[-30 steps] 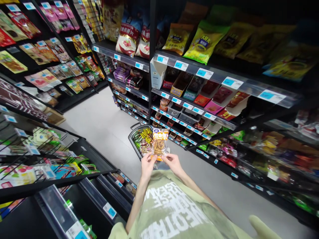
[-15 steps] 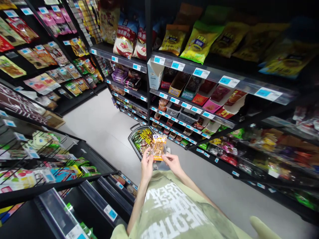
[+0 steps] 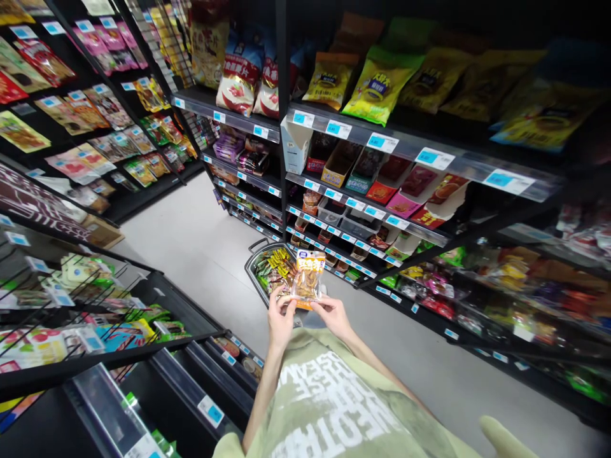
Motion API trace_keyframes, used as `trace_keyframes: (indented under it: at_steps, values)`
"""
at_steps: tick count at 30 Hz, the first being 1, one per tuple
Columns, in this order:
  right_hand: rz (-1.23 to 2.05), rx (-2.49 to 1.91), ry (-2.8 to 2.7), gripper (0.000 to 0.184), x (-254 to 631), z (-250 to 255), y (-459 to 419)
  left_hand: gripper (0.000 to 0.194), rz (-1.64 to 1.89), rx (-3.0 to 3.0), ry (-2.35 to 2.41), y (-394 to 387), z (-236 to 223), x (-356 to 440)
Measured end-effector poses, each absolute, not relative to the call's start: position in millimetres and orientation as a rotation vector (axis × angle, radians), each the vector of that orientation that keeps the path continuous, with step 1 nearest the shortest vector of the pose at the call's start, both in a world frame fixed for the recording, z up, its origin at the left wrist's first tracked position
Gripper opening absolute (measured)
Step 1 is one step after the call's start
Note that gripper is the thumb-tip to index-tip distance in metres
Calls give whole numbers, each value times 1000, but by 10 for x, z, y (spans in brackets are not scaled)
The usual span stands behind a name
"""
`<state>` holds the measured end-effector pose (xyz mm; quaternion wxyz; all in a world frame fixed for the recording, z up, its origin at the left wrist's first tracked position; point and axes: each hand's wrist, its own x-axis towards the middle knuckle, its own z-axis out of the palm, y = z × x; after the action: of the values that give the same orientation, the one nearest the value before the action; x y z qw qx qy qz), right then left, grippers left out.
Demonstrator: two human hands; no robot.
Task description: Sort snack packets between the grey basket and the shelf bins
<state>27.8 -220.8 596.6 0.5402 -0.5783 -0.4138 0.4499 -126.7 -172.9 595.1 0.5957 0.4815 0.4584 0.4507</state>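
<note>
A small clear snack packet (image 3: 309, 278) with orange and white printing is held upright in front of me. My left hand (image 3: 280, 313) pinches its lower left corner between thumb and fingers. At the lower right corner, my right hand (image 3: 331, 314) grips it the same way. Brown food pieces show through the packet's clear middle. Behind and below it, a dark shopping basket (image 3: 252, 275) sits on the floor, filled with many small wrapped snacks in yellow, green and brown. The packet and my hands hide part of the basket's right side.
A tall black shelf (image 3: 420, 152) of bagged and boxed snacks runs along the right. Hanging packets fill another rack (image 3: 71, 114) at the far left. A low display unit (image 3: 191, 375) stands close on my left. Grey floor (image 3: 191, 219) lies between the shelves.
The packet has shifted slightly up and right and now faces me a little more fully. Both hands keep their pinch on its lower edge.
</note>
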Motion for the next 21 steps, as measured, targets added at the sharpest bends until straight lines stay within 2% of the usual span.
trace_keyframes:
  at_steps: [7,21]
  values:
    - [1133,-1350,-921,28,282,5943,-2228,46,1048,1150,1060,-1732,5915,-1252]
    - [1104,-1291,-849,23,279,5808,-2227,45,1058,1198,1095,-1736,5905,-1249]
